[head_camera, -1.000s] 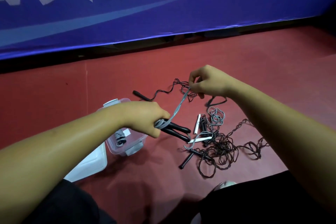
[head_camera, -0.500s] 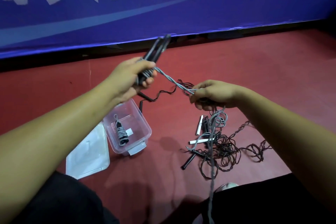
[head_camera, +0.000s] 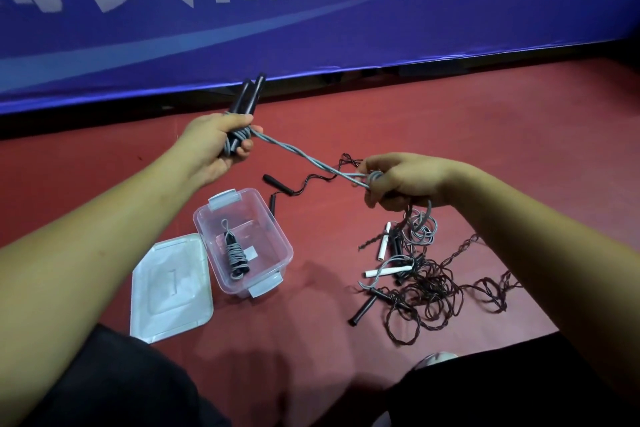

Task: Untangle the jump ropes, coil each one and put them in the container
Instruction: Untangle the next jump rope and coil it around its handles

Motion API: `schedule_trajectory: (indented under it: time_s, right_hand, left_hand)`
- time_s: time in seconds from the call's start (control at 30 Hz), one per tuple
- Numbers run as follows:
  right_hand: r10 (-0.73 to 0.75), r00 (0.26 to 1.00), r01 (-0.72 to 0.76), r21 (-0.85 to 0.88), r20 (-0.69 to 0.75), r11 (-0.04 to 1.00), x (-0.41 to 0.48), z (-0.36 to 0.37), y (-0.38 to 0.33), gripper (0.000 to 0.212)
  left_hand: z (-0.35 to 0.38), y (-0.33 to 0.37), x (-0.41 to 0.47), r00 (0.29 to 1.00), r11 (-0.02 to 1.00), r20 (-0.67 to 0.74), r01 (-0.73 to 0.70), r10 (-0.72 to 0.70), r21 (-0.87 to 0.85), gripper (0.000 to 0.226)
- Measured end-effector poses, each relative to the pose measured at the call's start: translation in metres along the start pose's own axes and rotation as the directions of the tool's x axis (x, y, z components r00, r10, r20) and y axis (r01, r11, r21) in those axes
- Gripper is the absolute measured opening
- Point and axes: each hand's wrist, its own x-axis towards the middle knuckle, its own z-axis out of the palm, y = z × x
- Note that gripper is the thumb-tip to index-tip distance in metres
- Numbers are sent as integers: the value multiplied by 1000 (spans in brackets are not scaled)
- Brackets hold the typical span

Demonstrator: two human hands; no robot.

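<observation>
My left hand grips two black handles held upright, with grey rope wound around them. The doubled grey rope runs taut from there down to my right hand, which grips it; the rest hangs below that hand. A clear plastic container sits on the red floor below my left hand, and one coiled grey rope lies inside. To the right lies a tangle of dark ropes with black and white handles.
The container's lid lies flat on the floor left of it. Another black-handled rope lies behind the container. A blue banner stands along the back. My dark-clothed legs fill the bottom corners.
My left hand lifted the black handles from low over the container up toward the banner and turned them upright. My right hand dropped slightly and moved right, pulling the grey rope taut.
</observation>
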Motion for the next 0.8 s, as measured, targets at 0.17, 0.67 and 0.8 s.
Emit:
schedule_trajectory:
  time_s: [0.17,0.67,0.8]
  right_hand:
    - [-63,998,66,-206,21,976,-4,4,2,45]
    - [-167,980,177,-92,104,980,-7,19,-8,20]
    - [-173,984,178,-216,42,960,-12,17,-18,27]
  left_hand:
    - [16,-4,-13,994,995,78,-76,71,66,9]
    - [5,-9,-8,995,986,76,-81,71,144,9]
    - [-1,-5,-2,996,977,47,-85,77,194,11]
